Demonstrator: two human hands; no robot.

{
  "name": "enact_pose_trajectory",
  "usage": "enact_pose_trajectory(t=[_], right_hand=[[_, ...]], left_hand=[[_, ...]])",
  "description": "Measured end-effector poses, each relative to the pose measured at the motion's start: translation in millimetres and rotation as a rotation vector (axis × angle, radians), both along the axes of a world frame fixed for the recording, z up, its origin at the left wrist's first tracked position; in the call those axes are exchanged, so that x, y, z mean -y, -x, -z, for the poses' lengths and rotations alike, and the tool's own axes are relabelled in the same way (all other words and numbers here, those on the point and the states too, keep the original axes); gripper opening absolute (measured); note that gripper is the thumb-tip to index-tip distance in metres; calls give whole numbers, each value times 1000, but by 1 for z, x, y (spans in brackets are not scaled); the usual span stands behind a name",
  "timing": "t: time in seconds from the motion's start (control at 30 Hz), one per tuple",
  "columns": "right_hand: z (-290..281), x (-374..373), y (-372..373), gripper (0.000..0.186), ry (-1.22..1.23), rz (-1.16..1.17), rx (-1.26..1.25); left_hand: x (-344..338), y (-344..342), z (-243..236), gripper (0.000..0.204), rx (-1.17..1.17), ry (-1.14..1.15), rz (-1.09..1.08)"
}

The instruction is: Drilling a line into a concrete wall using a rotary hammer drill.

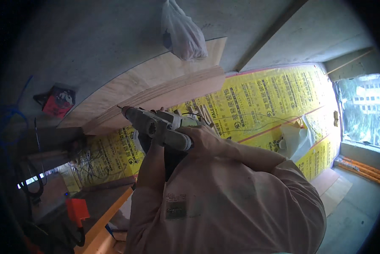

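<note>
I hold a large grey power drill (pixel 141 120) across my body, its bit (pixel 121 108) pointing up to the left. My left hand (pixel 158 139) is closed on the drill toward its front, from below and partly hidden by it. My right hand (pixel 200 139) is wrapped round the rear of the drill. Beyond the drill, stacked plywood boards (pixel 168 95) lie along the grey wall (pixel 113 38). Below my hands is my pale shirt (pixel 236 203).
A plastic bag (pixel 183 31) hangs above the boards; a red-black item (pixel 58 101) is left of them. Yellow printed sheeting (pixel 262 99) covers the floor, with cables and a white bag (pixel 298 139). A window (pixel 361 110), orange pipes (pixel 359 167) and red object (pixel 75 211) are around me.
</note>
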State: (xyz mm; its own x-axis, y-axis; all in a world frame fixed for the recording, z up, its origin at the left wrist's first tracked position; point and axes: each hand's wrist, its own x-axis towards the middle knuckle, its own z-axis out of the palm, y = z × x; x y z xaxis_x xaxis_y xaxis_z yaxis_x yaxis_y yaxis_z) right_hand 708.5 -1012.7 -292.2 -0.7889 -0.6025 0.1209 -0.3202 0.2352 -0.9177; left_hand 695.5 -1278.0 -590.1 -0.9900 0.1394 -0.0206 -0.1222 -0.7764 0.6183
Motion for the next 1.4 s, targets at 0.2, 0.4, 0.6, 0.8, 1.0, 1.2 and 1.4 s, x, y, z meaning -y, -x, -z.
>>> enact_pose_trajectory(t=[0.2, 0.4, 0.6, 0.8, 1.0, 1.2, 1.4], right_hand=[[2, -6, 0, 28, 25, -17, 7], [-5, 1, -1, 29, 47, -24, 20], [0, -6, -1, 31, 17, -15, 40], [11, -8, -1, 31, 8, -25, 34], [15, -14, 1, 54, -61, -8, 38], [11, -11, -1, 52, -20, -7, 33], [14, -1, -3, 48, 14, -25, 14]], left_hand=[[-12, 4, 0, 35, 87, 307, 37], [14, 7, 37, 31, 25, 557, 20], [-7, 10, 3, 30, 267, 306, -105], [-1, 10, -1, 35, 119, 398, 32], [-36, 6, -54, 35, 172, 230, 66], [-37, 10, -41, 22, 246, 225, -61], [8, -1, -5, 45, 152, 167, 114]])
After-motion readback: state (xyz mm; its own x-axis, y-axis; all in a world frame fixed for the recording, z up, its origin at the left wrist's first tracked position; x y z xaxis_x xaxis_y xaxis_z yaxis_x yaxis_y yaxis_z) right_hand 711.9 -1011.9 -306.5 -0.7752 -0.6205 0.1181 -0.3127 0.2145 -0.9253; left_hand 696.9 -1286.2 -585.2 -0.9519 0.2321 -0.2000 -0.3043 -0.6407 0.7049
